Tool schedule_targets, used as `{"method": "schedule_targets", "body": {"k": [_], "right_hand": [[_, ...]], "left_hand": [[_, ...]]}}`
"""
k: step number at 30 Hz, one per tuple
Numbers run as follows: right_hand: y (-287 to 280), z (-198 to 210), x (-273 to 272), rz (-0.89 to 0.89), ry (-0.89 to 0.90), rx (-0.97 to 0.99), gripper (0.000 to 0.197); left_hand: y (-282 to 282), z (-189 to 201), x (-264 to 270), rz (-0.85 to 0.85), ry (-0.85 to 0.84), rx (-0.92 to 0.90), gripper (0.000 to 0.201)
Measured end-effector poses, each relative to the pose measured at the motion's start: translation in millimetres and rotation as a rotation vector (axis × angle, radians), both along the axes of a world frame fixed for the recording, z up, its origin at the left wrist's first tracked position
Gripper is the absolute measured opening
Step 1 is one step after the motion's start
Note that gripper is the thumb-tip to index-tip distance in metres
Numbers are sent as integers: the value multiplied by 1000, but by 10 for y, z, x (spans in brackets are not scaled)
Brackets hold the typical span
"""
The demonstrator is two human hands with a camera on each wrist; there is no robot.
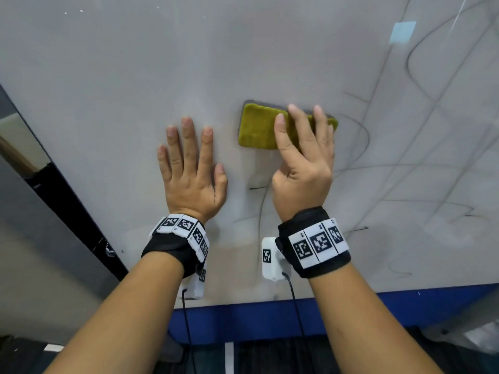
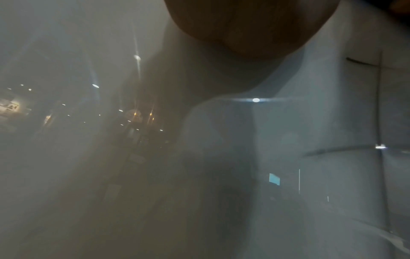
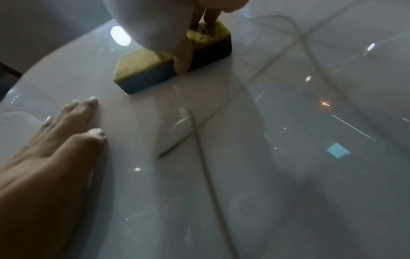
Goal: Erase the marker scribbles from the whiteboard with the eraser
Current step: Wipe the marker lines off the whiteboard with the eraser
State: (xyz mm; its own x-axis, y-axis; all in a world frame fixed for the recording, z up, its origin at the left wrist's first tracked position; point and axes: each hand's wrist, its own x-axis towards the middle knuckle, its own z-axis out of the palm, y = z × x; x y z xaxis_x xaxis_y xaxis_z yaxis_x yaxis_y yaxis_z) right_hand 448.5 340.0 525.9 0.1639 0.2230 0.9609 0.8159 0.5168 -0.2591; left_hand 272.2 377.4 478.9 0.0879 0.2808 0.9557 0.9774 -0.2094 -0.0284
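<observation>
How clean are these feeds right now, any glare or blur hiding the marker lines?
Head view: sharp, scribbles readable right of the eraser. Left wrist view: dark and hazy, lamp reflections on the whiteboard, little usable. Right wrist view: glossy glare spots and soft blur, yet the right hand gripping the eraser shows.

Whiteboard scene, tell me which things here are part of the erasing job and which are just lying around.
Part of the job:
whiteboard
eraser, yellow-topped, gripped by the right hand
marker scribbles, mostly right of the eraser
left hand, flat on the board

Just there:
blue strip under the board's near edge
pale blue square reflection on the board
</observation>
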Motion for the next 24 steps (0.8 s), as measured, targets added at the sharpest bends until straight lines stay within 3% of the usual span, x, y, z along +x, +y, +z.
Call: {"method": "schedule_targets", "body": {"k": [3,7,11,18,24], "right_hand": [[30,-94,6,15,-60,17,66],[-120,-759,17,75,-141,-90,46],[-244,-1245,-15,117,-142,-206,43],[-162,-899,-11,140,-51,-110,34],[-160,-1034,-26,96,-94,-99,43]], "left_hand": [[-3,-9,-13,15,2,-1,66],[-29,-9,5,21,14,-35,59],[-54,15,38,27,-7,-78,56],[-96,0,46,23,-23,-104,56],[-112,-13,24,17,-11,-130,55]]}}
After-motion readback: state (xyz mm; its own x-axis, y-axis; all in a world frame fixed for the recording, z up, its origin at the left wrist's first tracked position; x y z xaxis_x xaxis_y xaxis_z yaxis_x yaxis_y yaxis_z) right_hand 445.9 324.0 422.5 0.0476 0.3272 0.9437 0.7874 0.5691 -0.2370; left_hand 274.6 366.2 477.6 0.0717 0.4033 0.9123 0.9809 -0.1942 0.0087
